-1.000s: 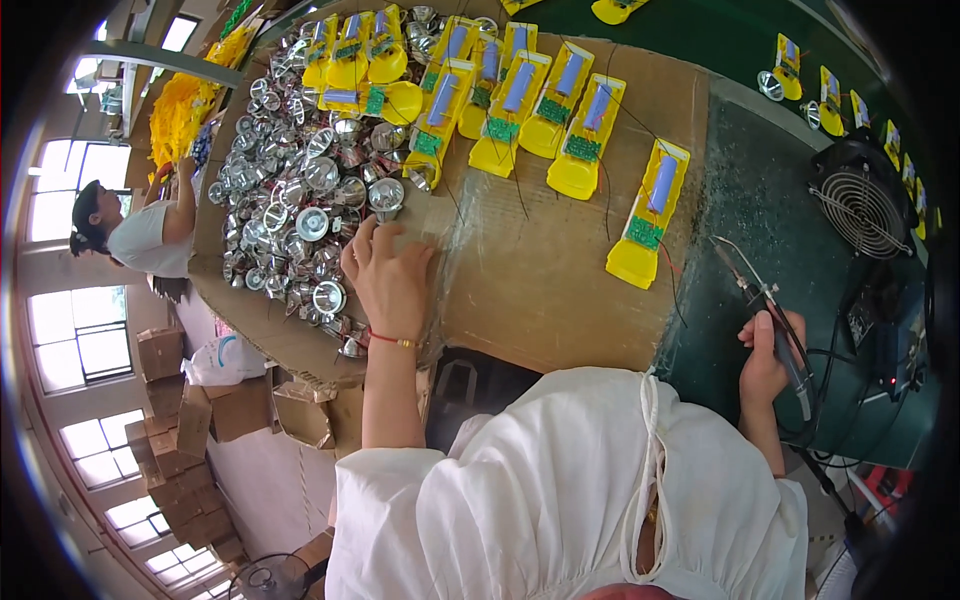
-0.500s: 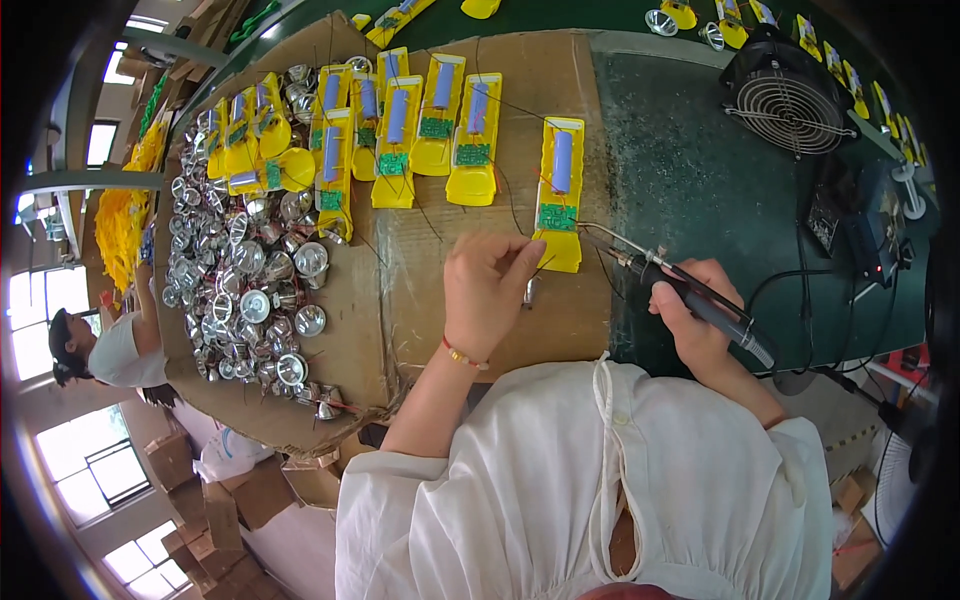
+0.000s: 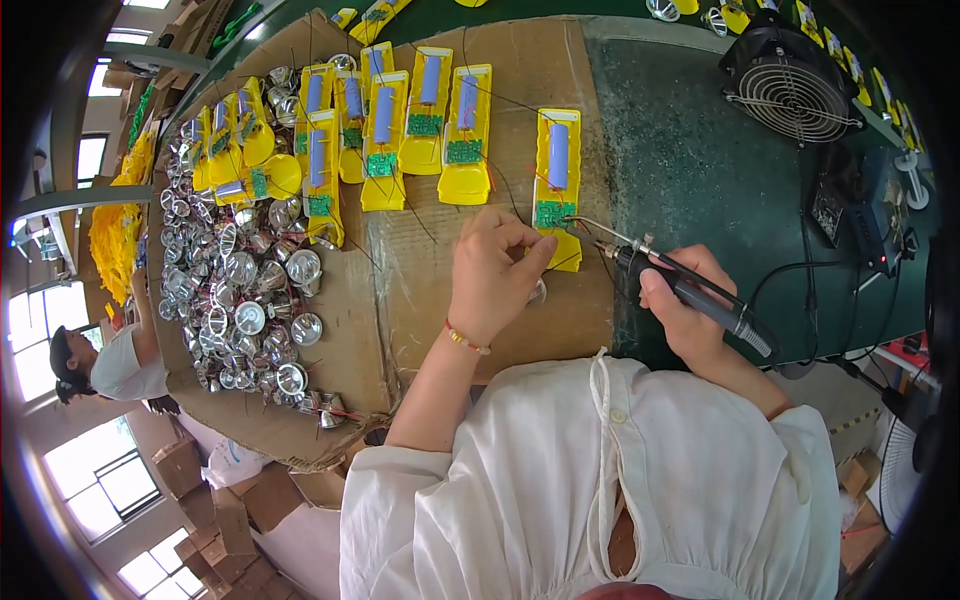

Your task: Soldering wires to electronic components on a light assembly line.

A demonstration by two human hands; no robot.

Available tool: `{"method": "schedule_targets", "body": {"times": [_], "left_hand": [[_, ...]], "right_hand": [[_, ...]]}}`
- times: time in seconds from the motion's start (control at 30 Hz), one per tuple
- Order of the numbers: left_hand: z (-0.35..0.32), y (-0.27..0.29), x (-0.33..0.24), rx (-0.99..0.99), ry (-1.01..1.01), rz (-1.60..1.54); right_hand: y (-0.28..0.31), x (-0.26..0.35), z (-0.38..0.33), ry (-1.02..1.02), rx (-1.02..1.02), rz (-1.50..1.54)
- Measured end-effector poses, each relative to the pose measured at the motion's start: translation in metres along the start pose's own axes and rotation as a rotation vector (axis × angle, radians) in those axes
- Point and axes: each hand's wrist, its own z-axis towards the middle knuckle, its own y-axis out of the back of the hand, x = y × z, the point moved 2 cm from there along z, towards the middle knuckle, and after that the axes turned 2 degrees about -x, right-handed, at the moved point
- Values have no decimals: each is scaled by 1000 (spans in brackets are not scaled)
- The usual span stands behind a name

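Note:
My right hand is closed around a black soldering iron with a thin curved metal tube along it. The tube's end and the iron's tip reach the green circuit board. That board sits in a yellow plastic housing with a purple cylindrical battery above it. My left hand is closed in a pinch at the board's lower left, apparently on a thin wire. Its fingers cover part of the housing. A small silver reflector shows partly beneath that hand.
Several similar yellow housings lie on the cardboard, left of the one being worked on. A heap of silver reflectors spreads farther left. A black fan with a round grille and cables stand at right. Another person is at far left.
The soldering iron's tip end has moved slightly left onto the circuit board. My left hand has shifted a little right and up, still pinched. The whole view has shifted slightly.

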Motion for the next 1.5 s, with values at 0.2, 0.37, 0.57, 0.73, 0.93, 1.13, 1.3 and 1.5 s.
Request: {"method": "schedule_targets", "body": {"times": [0.2, 0.37, 0.57, 0.73, 0.93, 1.13, 1.3, 1.5], "left_hand": [[3, 0, 4, -4, -2, -12], [2, 2, 1, -17, -6, 1], [-8, 6, 1, -156, -67, -176], [-16, 1, -14, -88, -374, 166], [-19, 1, -7, -93, -355, 200], [-4, -1, 8, -114, 16, -107], [-3, 0, 10, -108, 33, -82], [-1, 0, 10, -105, 16, -74]], "right_hand": [[4, 6, 1, -89, -70, 187], [5, 7, -1, -79, -68, 199], [8, 5, -1, -90, -69, 199], [8, 4, 0, -84, -63, 209], [8, 5, -1, -103, -60, 196], [-5, 0, 6, -97, -31, 191], [-10, 0, 9, -123, -33, 218], [-11, 0, 11, -157, -2, 199]]}}
